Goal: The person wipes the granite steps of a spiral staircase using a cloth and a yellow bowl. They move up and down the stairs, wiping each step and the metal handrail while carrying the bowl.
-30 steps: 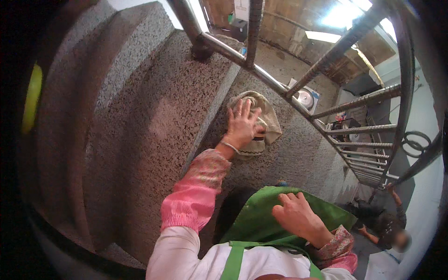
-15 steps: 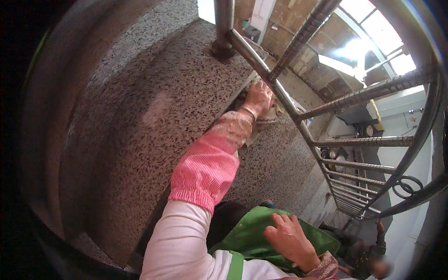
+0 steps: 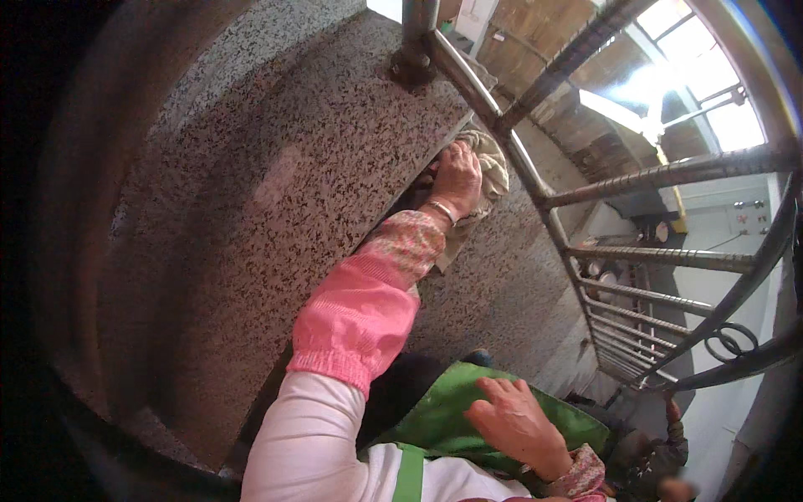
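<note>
My left hand (image 3: 457, 180), in a pink sleeve with a patterned cuff, reaches far forward and grips a beige cloth (image 3: 489, 159). It presses the cloth against the edge of a speckled stone step (image 3: 276, 184), close to the foot of the metal railing. Part of the cloth hangs below the wrist over the lower stone surface (image 3: 502, 284). The fingertips are partly hidden at the step's edge. My right hand (image 3: 519, 427) hovers over my green apron (image 3: 443, 402), fingers loosely bent and thumb apart, with nothing visible in it.
A metal railing (image 3: 548, 219) with several ringed bars runs along the right side. Its thick post (image 3: 416, 58) stands on the step at the top. Beyond the railing, lower down, are a work area with pots (image 3: 606, 276) and a person (image 3: 648, 456) at lower right.
My left hand, with the cloth, has shifted slightly back toward me along the edge, and more of the cloth shows beyond the fingers. My right hand has barely moved.
</note>
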The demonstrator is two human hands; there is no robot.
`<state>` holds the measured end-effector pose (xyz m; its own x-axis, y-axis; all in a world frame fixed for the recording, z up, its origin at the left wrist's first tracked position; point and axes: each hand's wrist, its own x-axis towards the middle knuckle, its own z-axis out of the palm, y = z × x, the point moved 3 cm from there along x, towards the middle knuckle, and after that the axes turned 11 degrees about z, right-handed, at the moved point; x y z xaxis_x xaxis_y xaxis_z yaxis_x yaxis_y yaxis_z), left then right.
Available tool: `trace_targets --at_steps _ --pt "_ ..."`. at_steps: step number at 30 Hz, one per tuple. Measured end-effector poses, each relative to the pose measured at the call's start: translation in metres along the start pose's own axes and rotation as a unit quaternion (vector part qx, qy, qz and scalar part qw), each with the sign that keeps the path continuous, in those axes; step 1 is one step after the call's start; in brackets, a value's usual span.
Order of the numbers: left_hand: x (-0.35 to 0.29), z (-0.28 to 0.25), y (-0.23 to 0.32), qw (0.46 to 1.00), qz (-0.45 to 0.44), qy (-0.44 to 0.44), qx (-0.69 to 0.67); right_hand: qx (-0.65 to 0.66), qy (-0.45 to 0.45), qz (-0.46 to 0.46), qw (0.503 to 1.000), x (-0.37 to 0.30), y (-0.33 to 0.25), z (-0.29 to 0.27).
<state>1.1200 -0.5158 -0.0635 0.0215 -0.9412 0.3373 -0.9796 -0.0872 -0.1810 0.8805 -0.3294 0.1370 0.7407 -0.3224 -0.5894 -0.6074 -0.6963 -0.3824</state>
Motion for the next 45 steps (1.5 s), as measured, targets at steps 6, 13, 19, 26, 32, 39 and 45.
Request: trace_targets --at_steps 6,13,19,26,32,39,45 --pt "0.061 0.015 0.005 0.999 0.001 0.029 -0.044 -0.049 -0.012 0.039 0.998 -0.005 -0.007 0.009" --pt "-0.017 -0.004 0.015 0.977 0.014 0.083 -0.194 -0.015 -0.007 0.022 1.0 -0.023 -0.012 0.016" --pt "-0.108 -0.029 0.019 0.996 0.053 -0.014 -0.065 -0.052 0.034 0.051 0.997 -0.034 -0.006 0.006" --pt "0.046 0.024 -0.005 0.994 -0.013 -0.056 -0.089 -0.075 0.024 0.026 0.997 -0.029 -0.004 0.017" --pt "-0.03 0.002 0.083 0.929 0.186 0.118 -0.296 -0.065 0.041 0.016 0.997 -0.022 -0.002 0.009" --pt "0.02 -0.007 0.034 0.959 0.049 0.126 -0.249 -0.016 0.02 0.074 0.997 -0.037 0.015 0.006" --pt "0.02 0.003 0.092 0.945 0.1 0.04 -0.31 0.016 -0.005 0.083 0.996 -0.037 0.009 0.009"
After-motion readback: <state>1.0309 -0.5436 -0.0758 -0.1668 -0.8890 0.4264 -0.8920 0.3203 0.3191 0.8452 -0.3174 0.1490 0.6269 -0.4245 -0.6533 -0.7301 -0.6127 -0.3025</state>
